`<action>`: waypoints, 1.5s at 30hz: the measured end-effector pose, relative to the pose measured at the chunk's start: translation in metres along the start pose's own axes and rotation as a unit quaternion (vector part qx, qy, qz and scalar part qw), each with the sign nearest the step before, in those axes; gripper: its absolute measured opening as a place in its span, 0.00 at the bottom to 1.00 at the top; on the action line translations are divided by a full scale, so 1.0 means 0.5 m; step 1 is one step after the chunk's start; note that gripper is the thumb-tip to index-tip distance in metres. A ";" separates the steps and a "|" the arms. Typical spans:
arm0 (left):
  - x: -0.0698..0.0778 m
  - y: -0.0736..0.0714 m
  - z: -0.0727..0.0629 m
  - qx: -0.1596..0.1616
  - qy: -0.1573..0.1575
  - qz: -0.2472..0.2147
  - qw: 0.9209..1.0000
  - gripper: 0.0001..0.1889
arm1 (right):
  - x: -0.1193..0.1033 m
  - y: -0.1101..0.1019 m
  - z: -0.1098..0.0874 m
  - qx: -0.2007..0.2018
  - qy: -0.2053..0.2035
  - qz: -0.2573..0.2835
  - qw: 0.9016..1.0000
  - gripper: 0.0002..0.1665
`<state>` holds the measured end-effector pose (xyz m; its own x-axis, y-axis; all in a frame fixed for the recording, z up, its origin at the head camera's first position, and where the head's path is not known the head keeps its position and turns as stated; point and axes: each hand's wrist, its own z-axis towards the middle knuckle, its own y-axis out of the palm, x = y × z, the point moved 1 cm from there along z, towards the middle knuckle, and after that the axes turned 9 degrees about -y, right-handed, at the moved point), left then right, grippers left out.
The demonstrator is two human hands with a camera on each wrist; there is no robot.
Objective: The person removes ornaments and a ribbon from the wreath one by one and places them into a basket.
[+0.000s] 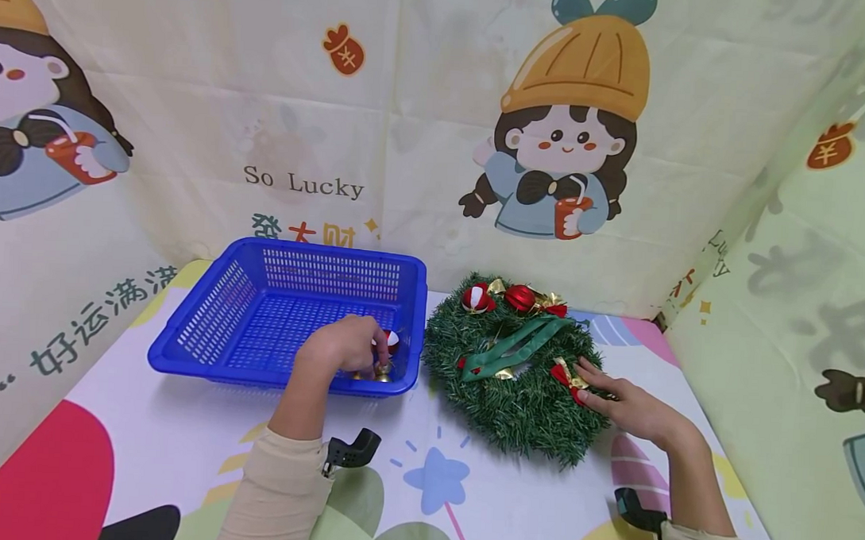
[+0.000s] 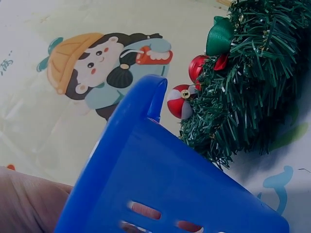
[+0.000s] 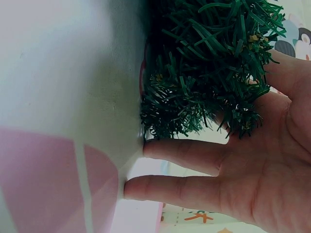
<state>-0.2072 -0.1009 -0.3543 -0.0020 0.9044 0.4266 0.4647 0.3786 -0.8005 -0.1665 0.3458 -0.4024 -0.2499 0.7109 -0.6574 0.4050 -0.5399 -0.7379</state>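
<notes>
My left hand (image 1: 345,346) reaches down into the near right corner of a blue plastic basket (image 1: 286,376). Its fingertips are right at a small gold ornament (image 1: 382,371), beside a red and white ball (image 1: 391,342); I cannot tell whether they pinch it. The basket wall (image 2: 170,179) hides most of that hand in the left wrist view. On the right lies a green wreath (image 1: 520,420) with red balls, bows and a green ribbon (image 1: 515,348). My right hand (image 1: 635,406) rests at its right side by a red and gold bow (image 1: 570,380), fingers (image 3: 175,189) straight.
A cartoon-printed cloth (image 1: 432,477) covers the table. Printed fabric walls (image 1: 423,142) stand close behind the basket and wreath, and another rises along the right side. The basket's right rim sits close beside the wreath.
</notes>
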 end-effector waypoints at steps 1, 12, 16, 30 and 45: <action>0.001 0.000 0.000 0.001 0.003 0.003 1.000 0.11 | 0.000 0.000 0.000 0.000 0.000 0.000 1.000 0.40; 0.000 0.000 0.001 -0.001 -0.004 -0.001 1.000 0.12 | -0.003 -0.001 -0.001 -0.003 0.000 0.003 1.000 0.40; -0.001 -0.001 0.001 0.004 -0.001 0.000 1.000 0.13 | -0.002 -0.001 -0.001 -0.003 0.000 0.003 1.000 0.40; 0.001 -0.009 0.000 0.032 0.029 -0.011 0.999 0.22 | 0.002 0.000 0.000 -0.003 -0.003 0.008 1.000 0.40; 0.013 -0.017 0.002 0.120 0.058 -0.056 0.990 0.27 | 0.002 -0.001 0.001 -0.004 0.004 0.004 1.000 0.40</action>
<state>-0.2120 -0.0979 -0.3452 0.0660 0.8307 0.5528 0.2441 0.5237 -0.8162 -0.1672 0.3466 -0.4025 -0.2394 0.7100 -0.6622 0.4133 -0.5426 -0.7313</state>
